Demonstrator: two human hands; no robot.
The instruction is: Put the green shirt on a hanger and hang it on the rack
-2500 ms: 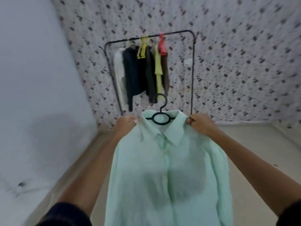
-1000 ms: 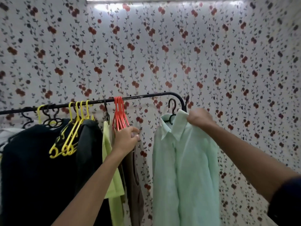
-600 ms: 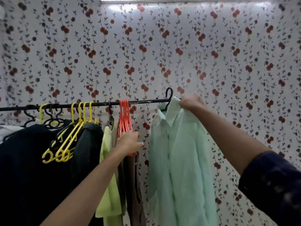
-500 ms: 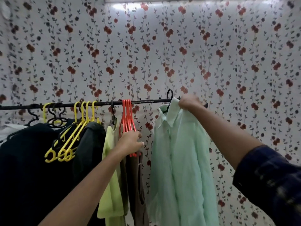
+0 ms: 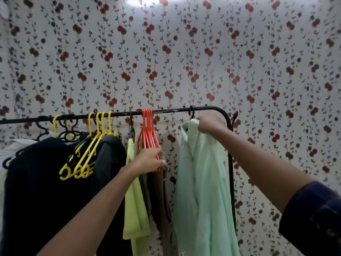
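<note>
On rack point(image 5: 166, 112) | green shirt point(image 5: 203, 182) hanging | right hand point(image 5: 210, 124) gripping its shoulder

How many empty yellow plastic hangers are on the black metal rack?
4, possibly more hidden. One yellow plastic hanger hooks the black metal rack at far left, its body behind dark clothes; three more hang bunched together, left of the orange hangers.

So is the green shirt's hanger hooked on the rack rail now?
On: the black hook wraps the rail, green shirt hanging below.

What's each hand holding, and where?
Right hand grips the green shirt at its shoulder by the collar; left hand grips the red hangers at their lower end.
</note>
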